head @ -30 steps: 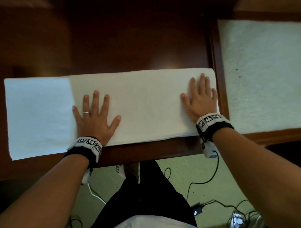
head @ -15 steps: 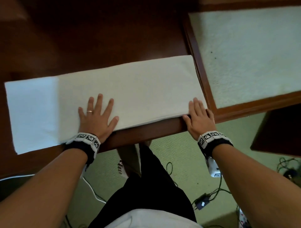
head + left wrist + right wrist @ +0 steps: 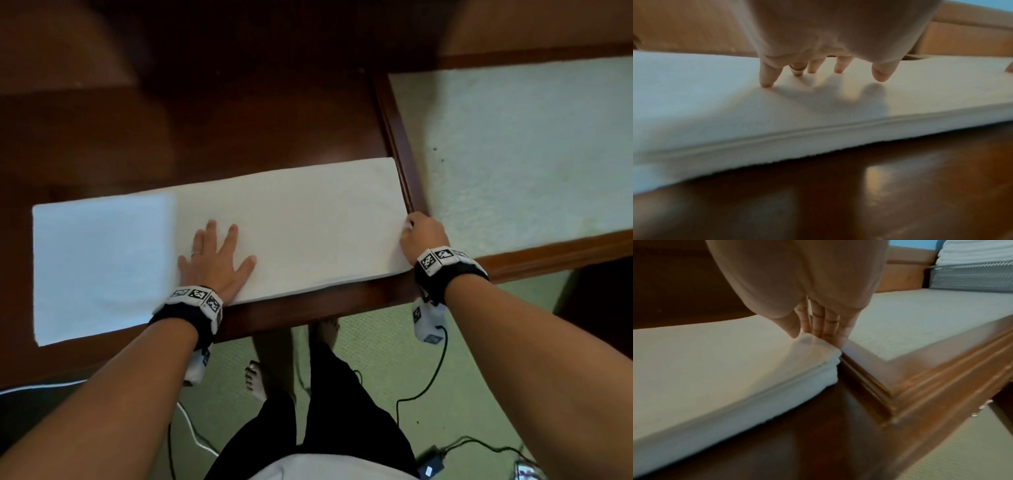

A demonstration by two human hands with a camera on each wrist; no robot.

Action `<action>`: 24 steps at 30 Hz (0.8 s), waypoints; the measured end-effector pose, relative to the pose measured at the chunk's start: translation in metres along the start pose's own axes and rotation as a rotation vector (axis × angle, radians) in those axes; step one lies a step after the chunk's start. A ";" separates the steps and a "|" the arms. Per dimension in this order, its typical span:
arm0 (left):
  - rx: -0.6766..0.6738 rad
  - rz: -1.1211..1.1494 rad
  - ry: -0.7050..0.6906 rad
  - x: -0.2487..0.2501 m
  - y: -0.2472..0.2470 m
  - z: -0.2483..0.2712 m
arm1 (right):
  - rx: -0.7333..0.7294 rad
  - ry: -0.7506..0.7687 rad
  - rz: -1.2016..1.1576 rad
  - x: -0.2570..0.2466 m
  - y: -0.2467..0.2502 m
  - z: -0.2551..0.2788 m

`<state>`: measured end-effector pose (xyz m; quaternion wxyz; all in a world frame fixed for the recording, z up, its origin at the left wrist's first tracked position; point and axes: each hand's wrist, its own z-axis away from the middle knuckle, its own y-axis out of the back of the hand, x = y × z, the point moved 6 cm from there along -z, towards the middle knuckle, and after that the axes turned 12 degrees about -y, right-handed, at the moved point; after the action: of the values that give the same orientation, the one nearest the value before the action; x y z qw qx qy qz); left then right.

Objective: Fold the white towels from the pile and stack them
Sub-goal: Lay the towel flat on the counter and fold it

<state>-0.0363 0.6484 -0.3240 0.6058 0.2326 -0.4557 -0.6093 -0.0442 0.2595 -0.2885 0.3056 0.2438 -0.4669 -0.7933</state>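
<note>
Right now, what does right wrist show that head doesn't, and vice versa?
Only the right wrist view: the mesh basket holding stacked white towels, and the thumb pinching the end over the fingers. Only the head view: the left hand flat on the towel, and floor cables. Both: the right hand at the folded towel end.

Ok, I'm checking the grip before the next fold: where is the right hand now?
In the head view the right hand is at the right end of the white towel, pinching its near corner beside the raised wooden frame.
</note>
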 end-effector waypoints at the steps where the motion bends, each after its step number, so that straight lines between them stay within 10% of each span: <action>1: -0.007 -0.003 0.021 -0.002 0.000 -0.004 | -0.028 -0.014 0.014 -0.004 -0.002 -0.005; 16: 0.121 0.049 0.268 -0.021 0.022 -0.024 | -0.390 0.026 -0.054 -0.069 0.002 -0.047; 24: 0.089 0.059 0.265 0.003 0.031 -0.028 | -0.252 0.148 -0.182 -0.094 0.039 -0.081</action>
<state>0.0030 0.6425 -0.3109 0.6677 0.3241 -0.4047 -0.5342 0.0854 0.2644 -0.2805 0.2941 0.3023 -0.3159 -0.8499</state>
